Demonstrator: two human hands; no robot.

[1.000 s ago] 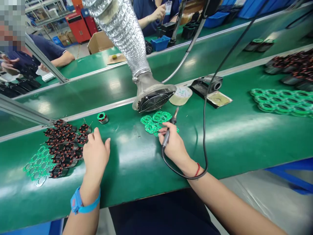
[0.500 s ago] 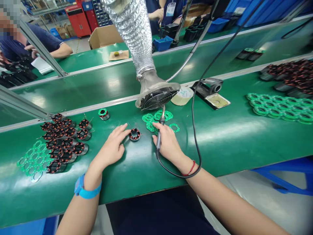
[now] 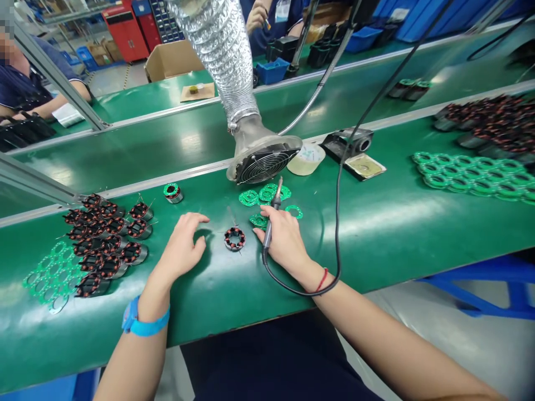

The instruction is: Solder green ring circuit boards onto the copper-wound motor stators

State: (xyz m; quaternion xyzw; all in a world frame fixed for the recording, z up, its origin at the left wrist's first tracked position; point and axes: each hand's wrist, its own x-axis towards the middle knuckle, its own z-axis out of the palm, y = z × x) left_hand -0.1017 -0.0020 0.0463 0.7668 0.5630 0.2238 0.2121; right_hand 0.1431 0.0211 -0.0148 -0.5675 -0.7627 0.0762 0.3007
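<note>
My right hand (image 3: 286,236) holds a soldering iron (image 3: 268,234) with its tip pointing up and away from me; its cord loops down over my wrist. Under and beyond that hand lie several green ring-shaped circuit boards (image 3: 249,197). My left hand (image 3: 183,245), thumb and fingers apart, hovers empty over the bench. Between the two hands a copper-wound motor stator (image 3: 234,239) rests on the green bench, touched by neither; thin wires stick up from it. Farther back on the left stands another stator topped with a green ring board (image 3: 173,192).
Many stators (image 3: 111,225) and ring boards (image 3: 56,270) lie at left; more boards (image 3: 472,175) and stators (image 3: 497,122) at right. A fume extractor hood (image 3: 267,156) hangs low ahead. Behind are a tape roll (image 3: 306,160) and an iron stand (image 3: 355,143). Co-workers sit across.
My left hand has let go of the stator and drawn back to the left. The stator now sits slightly nearer me, its ring facing up. My right hand keeps the iron.
</note>
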